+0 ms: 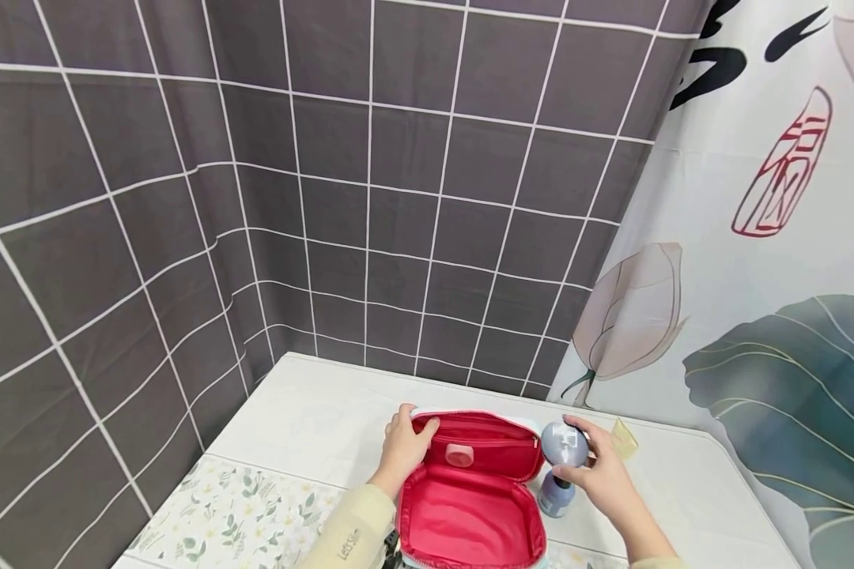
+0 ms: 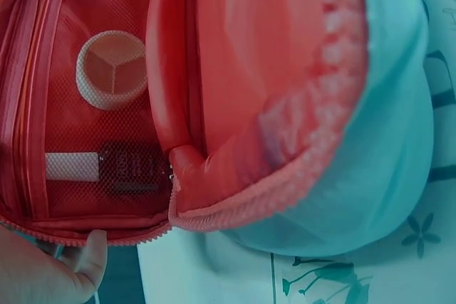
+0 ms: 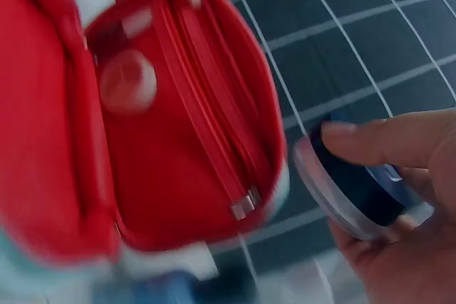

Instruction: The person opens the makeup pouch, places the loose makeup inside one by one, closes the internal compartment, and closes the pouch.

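A cosmetic bag [image 1: 473,518] with a red lining and a pale blue outside lies unzipped, its lid raised. My left hand [image 1: 401,448] grips the lid's upper left edge, thumb on the inside. Behind the lid's mesh, the left wrist view shows a round white case [image 2: 112,69] with three sections and a small dark bottle [image 2: 135,170] with a white cap. Just right of the lid, my right hand [image 1: 603,474] holds a round cosmetic jar [image 3: 349,183] with a dark band and a clear rim, thumb on one side and fingers on the other.
A blue bottle [image 1: 557,496] with a dark top stands right of the bag, below the jar. Behind my right hand is a small yellow item [image 1: 623,438]. The white table [image 1: 313,411] carries a floral cloth [image 1: 235,506] and meets a dark grid curtain [image 1: 406,261].
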Demonstrator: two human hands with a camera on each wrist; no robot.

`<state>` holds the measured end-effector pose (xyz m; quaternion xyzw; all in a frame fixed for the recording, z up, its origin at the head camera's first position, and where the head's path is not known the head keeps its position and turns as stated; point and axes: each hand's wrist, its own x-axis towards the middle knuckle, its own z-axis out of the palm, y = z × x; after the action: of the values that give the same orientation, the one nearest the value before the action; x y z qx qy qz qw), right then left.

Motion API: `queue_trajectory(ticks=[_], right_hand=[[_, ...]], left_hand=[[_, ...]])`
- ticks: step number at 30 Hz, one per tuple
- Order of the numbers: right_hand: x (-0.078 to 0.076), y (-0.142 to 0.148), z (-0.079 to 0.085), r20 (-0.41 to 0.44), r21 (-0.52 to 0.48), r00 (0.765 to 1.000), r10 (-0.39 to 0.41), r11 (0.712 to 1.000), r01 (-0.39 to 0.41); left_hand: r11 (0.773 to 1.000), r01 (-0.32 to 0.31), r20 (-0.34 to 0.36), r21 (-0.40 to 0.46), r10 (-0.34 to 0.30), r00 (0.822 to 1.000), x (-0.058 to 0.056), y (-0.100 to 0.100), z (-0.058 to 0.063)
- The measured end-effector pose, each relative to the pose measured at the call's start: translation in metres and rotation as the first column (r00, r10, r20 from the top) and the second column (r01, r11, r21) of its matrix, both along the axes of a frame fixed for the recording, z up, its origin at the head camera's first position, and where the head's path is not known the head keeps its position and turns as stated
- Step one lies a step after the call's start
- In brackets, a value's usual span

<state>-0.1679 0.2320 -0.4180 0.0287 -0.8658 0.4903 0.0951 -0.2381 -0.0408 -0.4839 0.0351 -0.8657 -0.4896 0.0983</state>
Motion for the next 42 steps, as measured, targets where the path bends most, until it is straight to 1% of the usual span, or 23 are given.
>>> queue_trajectory(ticks=[4,7,9,12,14,15,17,19,21,22,23,24,27,28,30,32,35,38,42], right_hand=[[-0.013,-0.021,0.001,0.025,-0.071,0.998,0.064,0.996,-0.062],[-0.023,-0.036,0.000,0.013,-0.097,0.994,0.106,0.990,-0.104],[-0.028,-0.047,-0.002,-0.030,-0.102,0.993,0.113,0.988,-0.116],[-0.034,-0.063,-0.006,-0.153,-0.075,0.982,0.111,0.990,-0.124],[-0.039,-0.072,-0.012,-0.258,-0.038,0.960,0.112,0.991,-0.126],[-0.041,-0.077,-0.015,-0.308,-0.007,0.944,0.121,0.992,-0.129],[-0.045,-0.084,-0.022,-0.421,0.074,0.894,0.152,0.988,-0.134],[-0.049,-0.089,-0.029,-0.515,0.154,0.837,0.186,0.980,-0.123],[-0.052,-0.092,-0.034,-0.584,0.226,0.784,0.212,0.970,-0.093],[-0.052,-0.093,-0.036,-0.603,0.254,0.767,0.221,0.964,-0.079],[-0.053,-0.094,-0.038,-0.607,0.274,0.761,0.231,0.959,-0.073],[-0.054,-0.095,-0.040,-0.599,0.291,0.764,0.238,0.954,-0.070],[-0.054,-0.094,-0.043,-0.553,0.351,0.789,0.269,0.933,-0.072],[-0.054,-0.093,-0.044,-0.535,0.375,0.798,0.277,0.924,-0.069],[-0.053,-0.089,-0.045,-0.523,0.431,0.802,0.288,0.901,-0.043],[-0.052,-0.083,-0.046,-0.526,0.485,0.797,0.298,0.874,-0.007],[-0.050,-0.073,-0.046,-0.533,0.566,0.787,0.309,0.822,0.061],[-0.048,-0.066,-0.045,-0.515,0.652,0.787,0.340,0.751,0.103],[-0.045,-0.064,-0.044,-0.457,0.765,0.797,0.395,0.632,0.125]], left_hand=[[1.000,-0.013,-0.002,-0.013,0.013,1.000,0.002,0.002,0.000],[0.999,-0.022,-0.005,-0.031,0.022,1.000,0.001,0.004,-0.001],[0.999,-0.027,-0.008,-0.043,0.026,1.000,0.000,0.005,-0.002],[0.998,-0.029,-0.024,-0.058,0.028,0.999,-0.001,0.007,-0.003],[0.997,-0.031,-0.033,-0.066,0.029,0.999,-0.001,0.007,-0.004],[0.997,-0.031,-0.036,-0.068,0.029,0.999,-0.001,0.007,-0.004],[0.997,-0.029,-0.035,-0.068,0.026,0.999,-0.001,0.008,-0.003],[0.998,-0.023,-0.029,-0.066,0.021,0.999,-0.001,0.008,-0.003],[0.998,-0.014,-0.023,-0.062,0.013,1.000,0.000,0.008,-0.002],[0.998,-0.012,-0.020,-0.062,0.010,1.000,0.000,0.008,-0.002],[0.998,-0.009,-0.015,-0.058,0.008,1.000,0.000,0.008,-0.002],[0.998,-0.008,-0.014,-0.057,0.007,1.000,0.000,0.008,-0.002],[0.999,-0.011,-0.010,-0.047,0.010,1.000,0.000,0.008,-0.003],[0.999,-0.011,-0.009,-0.045,0.011,1.000,0.001,0.008,-0.003],[0.999,-0.011,-0.006,-0.032,0.011,1.000,0.001,0.008,-0.003],[1.000,-0.011,-0.011,-0.025,0.011,1.000,0.001,0.008,-0.003],[0.999,-0.013,-0.021,-0.029,0.012,1.000,-0.001,0.007,-0.002],[0.999,-0.013,-0.032,-0.050,0.012,0.999,-0.001,0.007,-0.002],[0.998,-0.005,-0.034,-0.058,0.003,0.999,0.001,0.006,-0.003]])
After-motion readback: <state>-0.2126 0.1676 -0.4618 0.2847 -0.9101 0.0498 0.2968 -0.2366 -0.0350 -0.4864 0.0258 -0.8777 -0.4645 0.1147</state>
